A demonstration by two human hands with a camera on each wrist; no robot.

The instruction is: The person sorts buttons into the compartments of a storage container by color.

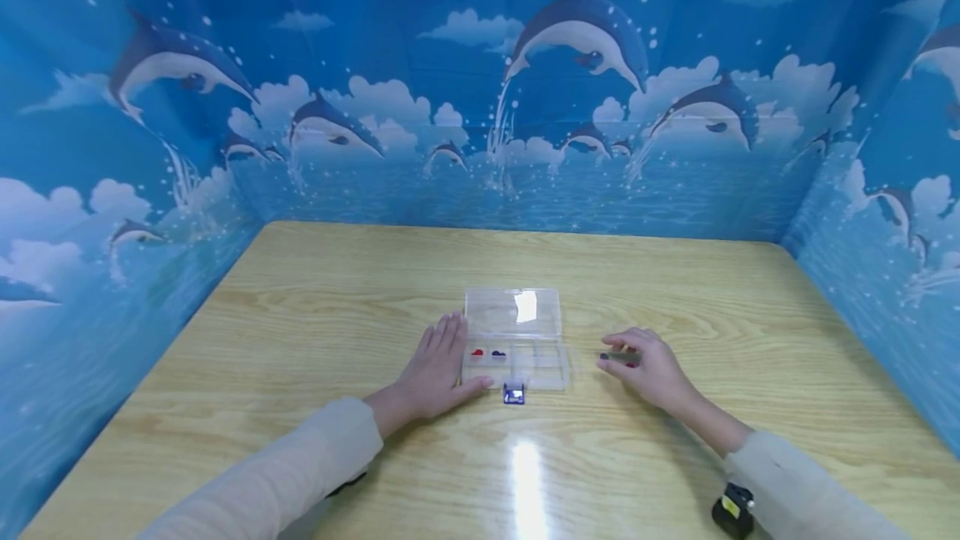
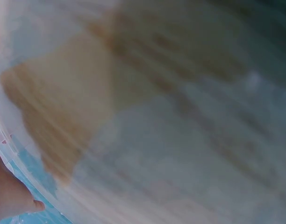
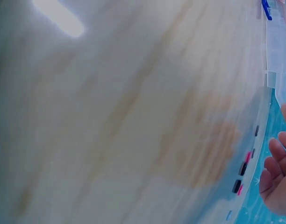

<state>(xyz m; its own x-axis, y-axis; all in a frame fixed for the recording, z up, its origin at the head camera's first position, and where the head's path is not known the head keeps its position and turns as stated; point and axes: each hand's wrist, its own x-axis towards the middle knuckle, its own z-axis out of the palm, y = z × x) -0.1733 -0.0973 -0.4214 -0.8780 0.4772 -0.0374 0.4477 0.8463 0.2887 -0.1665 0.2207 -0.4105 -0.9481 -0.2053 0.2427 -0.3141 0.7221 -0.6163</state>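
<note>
A clear plastic compartment box [image 1: 536,377] stands on the table with its lid raised at the back. A red piece [image 1: 477,352] and a dark piece [image 1: 498,353] lie in separate compartments at its left. My left hand [image 1: 435,369] lies along the box's left side, fingers straight, thumb by the front edge; only part of this hand [image 2: 12,193] enters the left wrist view. To the right of the box, my right hand [image 1: 648,365] hovers with thumb and fingers apart around small dark and red pieces. Several black and pink pieces [image 3: 243,168] lie beside that hand [image 3: 279,175] in the right wrist view.
A blue latch [image 1: 513,393] sticks out from the box's front edge. The wood-grain table [image 1: 360,273] is walled by a blue dolphin-print curtain [image 1: 420,182]. A black device [image 1: 733,511] sits by the right sleeve, and glare marks the table front.
</note>
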